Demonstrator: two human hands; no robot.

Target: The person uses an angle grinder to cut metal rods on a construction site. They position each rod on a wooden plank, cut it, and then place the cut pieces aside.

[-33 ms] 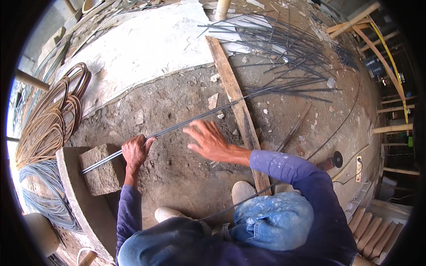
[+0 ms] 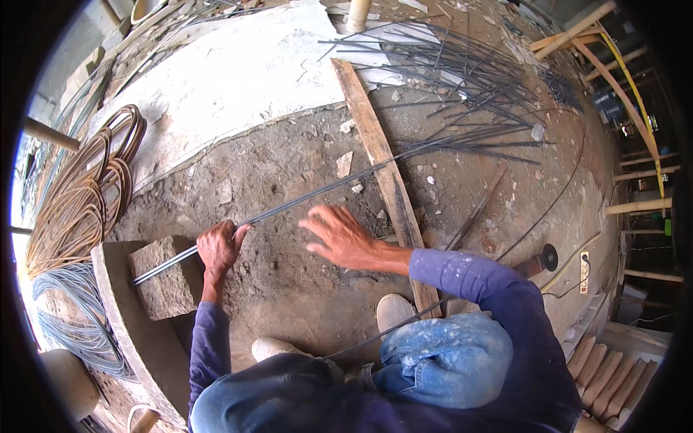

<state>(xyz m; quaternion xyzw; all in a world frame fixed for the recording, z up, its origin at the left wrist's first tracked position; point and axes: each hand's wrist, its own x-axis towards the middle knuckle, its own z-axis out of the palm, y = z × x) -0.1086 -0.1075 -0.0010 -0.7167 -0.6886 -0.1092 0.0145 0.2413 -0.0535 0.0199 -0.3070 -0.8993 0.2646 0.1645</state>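
My left hand [image 2: 218, 247] is closed around a few thin grey steel rods [image 2: 289, 205]. Their left ends lie over a rough block [image 2: 164, 289] that rests against a curved concrete piece [image 2: 119, 303]. Toward the upper right the rods cross a wooden plank [image 2: 372, 133] and run up to a pile of dark rods [image 2: 469, 79]. Just below the held rods, my right hand [image 2: 343, 238] hovers with fingers spread, slightly blurred, holding nothing. A gap shows between it and the rods.
Rusty rod coils [image 2: 86, 195] and grey wire coils [image 2: 72, 307] lie at the left. A power tool with a dark disc [image 2: 550, 257] sits at the right, near a power strip [image 2: 584, 272]. A white sheet [image 2: 245, 65] covers ground at the back.
My right hand has dropped slightly, a little farther from the rods. My left hand keeps its grip in about the same place.
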